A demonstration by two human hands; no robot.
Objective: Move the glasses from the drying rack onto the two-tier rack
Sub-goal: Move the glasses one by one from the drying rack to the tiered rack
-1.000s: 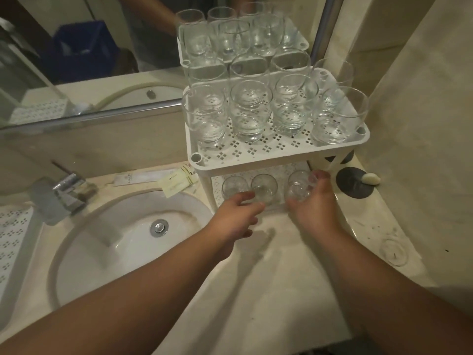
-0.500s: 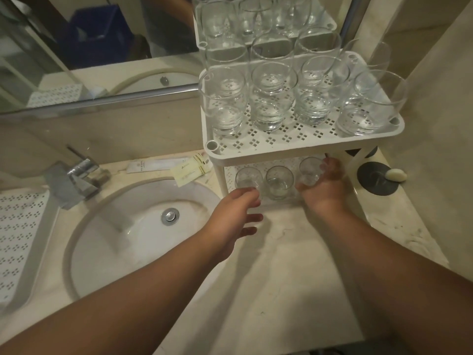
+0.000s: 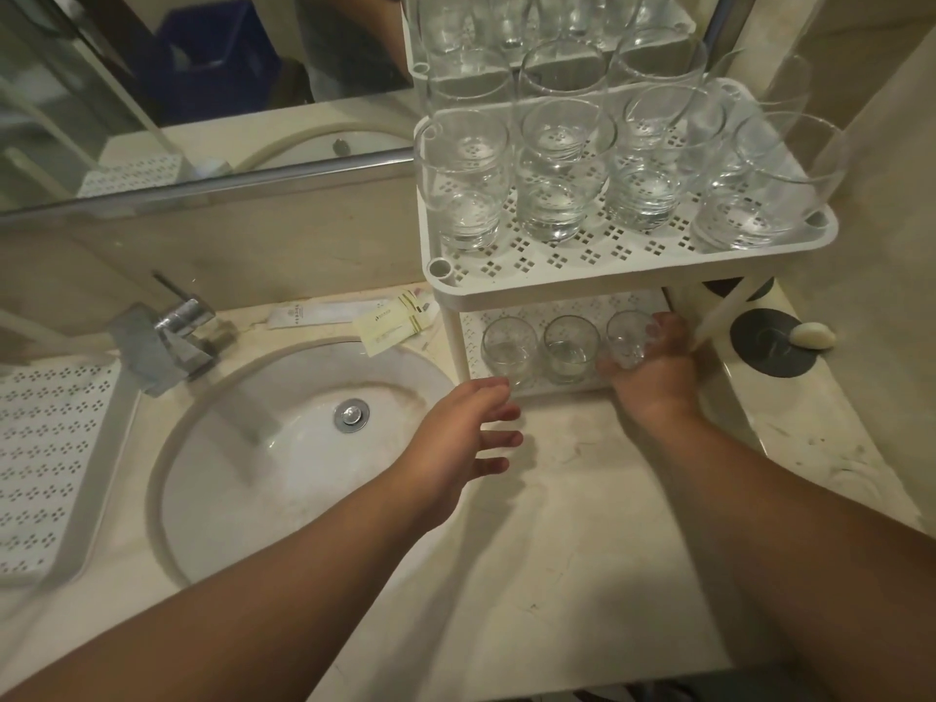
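Observation:
The white two-tier rack (image 3: 557, 288) stands on the counter right of the sink. Its upper tier carries several clear glasses, among them one at the front left (image 3: 463, 187). On the lower tier stand three glasses in a row: left (image 3: 508, 347), middle (image 3: 571, 347) and right (image 3: 627, 339). My right hand (image 3: 653, 369) reaches under the upper tier and grips the right glass. My left hand (image 3: 463, 438) hovers above the counter just before the left glass, fingers spread and holding nothing. The white perforated drying rack (image 3: 48, 463) lies at the far left with no glass showing on it.
A round sink (image 3: 304, 448) with a chrome tap (image 3: 172, 336) sits between the two racks. Paper sachets (image 3: 390, 324) lie behind the sink. A dark round coaster (image 3: 772, 342) with a small soap (image 3: 813, 334) is right of the rack. A mirror lines the back wall.
My left hand has let go of the left glass and drawn back toward me with fingers spread. My right hand stays on the right glass. The view has tilted left and down.

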